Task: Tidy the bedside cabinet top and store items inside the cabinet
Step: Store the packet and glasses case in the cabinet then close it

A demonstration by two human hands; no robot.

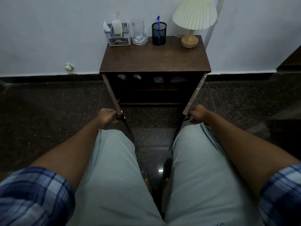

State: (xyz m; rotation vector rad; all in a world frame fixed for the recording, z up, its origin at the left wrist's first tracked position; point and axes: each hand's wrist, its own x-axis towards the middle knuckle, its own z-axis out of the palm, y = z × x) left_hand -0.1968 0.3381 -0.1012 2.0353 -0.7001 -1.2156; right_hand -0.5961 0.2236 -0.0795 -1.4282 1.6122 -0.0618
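Cabinet: dark brown wooden bedside cabinet (154, 61), against the pale wall at 12 o'clock from the person, with both doors swung wide.
Doors: left door (112, 95) reaches out toward 7 o'clock and right door (193, 93) toward 5 o'clock, both seen almost edge-on.
Lamp: cream pleated-shade lamp (194, 13) on a round wooden base, at the 2 o'clock corner of the cabinet top.
Left hand: left hand (106, 116) is at the near end of the left door, fingers curled round its edge or a handle there; I cannot tell which.
Right hand: right hand (197, 114) is at the near end of the right door, fingers curled on it in the same way.
Organiser: grey plastic desk organiser (116, 35) holding papers, at the 10 o'clock corner.
Mug: clear glass handled mug (138, 32), just beside the organiser at its 3 o'clock.
Pen cup: black wire-mesh pen cup (159, 34), between mug and lamp, with one blue pen (158, 19) standing upright in it.
Stored things: four small items (136, 76) sit in a row on the upper shelf (146, 84), too dim to name; the one at the 3 o'clock end looks purple.
Done: the things on top stand in one row along the back edge, and loose small things are already inside.
Left: with a hand on each door, closing them looks like the main step remaining; the lower shelf is too dark to judge.
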